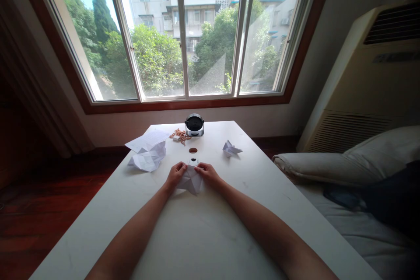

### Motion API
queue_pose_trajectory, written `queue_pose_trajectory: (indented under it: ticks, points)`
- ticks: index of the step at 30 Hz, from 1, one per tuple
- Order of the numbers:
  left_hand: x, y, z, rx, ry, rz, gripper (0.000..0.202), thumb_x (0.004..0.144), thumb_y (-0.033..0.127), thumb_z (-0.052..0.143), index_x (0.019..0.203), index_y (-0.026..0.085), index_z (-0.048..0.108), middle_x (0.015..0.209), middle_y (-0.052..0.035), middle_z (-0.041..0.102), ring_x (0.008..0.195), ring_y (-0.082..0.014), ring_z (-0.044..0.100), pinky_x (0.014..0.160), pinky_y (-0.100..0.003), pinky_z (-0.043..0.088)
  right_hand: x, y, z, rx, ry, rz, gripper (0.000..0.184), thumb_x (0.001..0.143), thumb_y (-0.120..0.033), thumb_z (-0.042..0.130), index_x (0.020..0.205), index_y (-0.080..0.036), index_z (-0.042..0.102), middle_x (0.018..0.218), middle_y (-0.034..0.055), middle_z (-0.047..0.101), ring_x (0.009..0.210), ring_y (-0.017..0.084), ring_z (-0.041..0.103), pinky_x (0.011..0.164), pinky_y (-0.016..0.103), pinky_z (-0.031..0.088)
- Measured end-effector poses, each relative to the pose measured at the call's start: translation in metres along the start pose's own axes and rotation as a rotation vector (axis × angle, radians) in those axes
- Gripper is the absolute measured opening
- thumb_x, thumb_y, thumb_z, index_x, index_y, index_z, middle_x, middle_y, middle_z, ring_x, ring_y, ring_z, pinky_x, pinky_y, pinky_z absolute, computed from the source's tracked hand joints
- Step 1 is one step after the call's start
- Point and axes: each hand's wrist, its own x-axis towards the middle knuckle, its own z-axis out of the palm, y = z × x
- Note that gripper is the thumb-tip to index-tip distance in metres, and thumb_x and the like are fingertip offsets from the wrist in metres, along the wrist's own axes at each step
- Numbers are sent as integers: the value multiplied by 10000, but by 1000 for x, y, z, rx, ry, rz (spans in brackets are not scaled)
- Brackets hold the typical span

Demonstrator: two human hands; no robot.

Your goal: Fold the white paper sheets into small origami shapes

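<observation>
A partly folded white sheet of paper [191, 181] lies on the white table [210, 227] in front of me. My left hand [175, 174] pinches its left upper edge with curled fingers. On the other side, my right hand [208, 173] grips the right upper edge the same way. Both forearms rest on the tabletop. Just beyond the paper sits a small round white object with a dark centre [193, 160].
A crumpled paper and flat sheets [147, 153] lie at the left. A small folded paper figure [230, 148] is at the right. At the far edge stand a small desk fan [194, 124] and a tangled orange cord [179, 135]. A bed with a pillow [344, 162] is to the right.
</observation>
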Motion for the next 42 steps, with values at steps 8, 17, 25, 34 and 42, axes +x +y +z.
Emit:
queue_pose_trajectory:
  ticks: [8, 17, 25, 34, 42]
  points:
    - [-1, 1, 0, -63, -21, -72, 361, 747, 505, 722, 819, 167, 619, 691, 24, 562, 582, -101, 458, 534, -210, 331, -6, -12, -1, 94, 0, 52, 496, 736, -640, 698, 818, -152, 678, 676, 4, 596, 576, 126, 461, 545, 245, 330]
    - [-1, 0, -3, -59, -57, -63, 369, 754, 501, 733, 838, 157, 627, 692, 17, 574, 590, -105, 466, 539, -211, 341, -10, -18, 1, 204, -38, 103, 470, 727, -610, 735, 812, -155, 648, 681, 3, 588, 585, 129, 481, 559, 246, 344]
    - [-2, 1, 2, -208, -8, -159, 409, 746, 534, 746, 817, 159, 598, 668, 24, 564, 545, -94, 461, 520, -213, 340, -6, -13, 3, 328, 60, 126, 481, 687, -606, 770, 749, -166, 585, 632, -16, 542, 568, 121, 456, 560, 250, 351]
    - [-8, 8, 9, -148, -171, -195, 429, 755, 535, 752, 769, 130, 611, 597, 33, 502, 489, -58, 395, 482, -201, 267, -4, -10, 2, 436, 179, 158, 485, 660, -605, 790, 790, -178, 600, 659, -6, 593, 575, 137, 492, 547, 253, 368]
    - [-10, 9, 11, -180, -229, -223, 431, 764, 522, 754, 871, 117, 652, 687, -6, 580, 567, -92, 499, 534, -209, 346, -1, -1, 3, 402, 149, 137, 432, 702, -567, 775, 774, -173, 614, 648, -17, 575, 554, 121, 464, 541, 249, 344]
